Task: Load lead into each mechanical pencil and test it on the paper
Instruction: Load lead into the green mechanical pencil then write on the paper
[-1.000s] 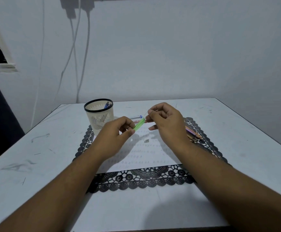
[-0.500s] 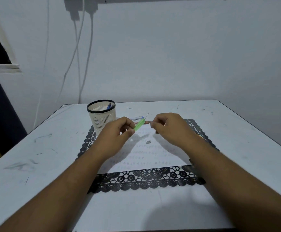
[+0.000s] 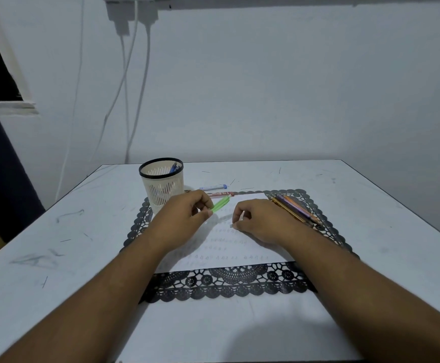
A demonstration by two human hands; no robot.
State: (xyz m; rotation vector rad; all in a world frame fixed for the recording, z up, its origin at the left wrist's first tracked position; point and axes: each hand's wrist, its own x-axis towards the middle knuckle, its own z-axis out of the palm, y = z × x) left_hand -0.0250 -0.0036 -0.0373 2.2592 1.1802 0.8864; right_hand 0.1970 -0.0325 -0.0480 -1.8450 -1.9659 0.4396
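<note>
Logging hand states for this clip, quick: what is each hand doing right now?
Left hand: holds the green mechanical pencil.
Right hand: down on the paper, fingertips pinching a small grey piece.

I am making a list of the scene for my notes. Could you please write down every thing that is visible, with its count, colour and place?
green mechanical pencil: one, green, held above the paper
paper: one sheet, white with rows of small marks, on the placemat
small grey piece: one, grey, on the paper at the right fingertips; too small to identify
pencils: a bundle, orange and mixed colours, on the placemat's right side
pen holder: one, cream with black rim, back left, blue pens inside
lead cases: two, one blue-white, one red, behind the paper
placemat: one, black lace, on the table
table: one, white, scuffed
left hand: grips the green pencil
right hand: fingers curled, tips at the grey piece
</note>
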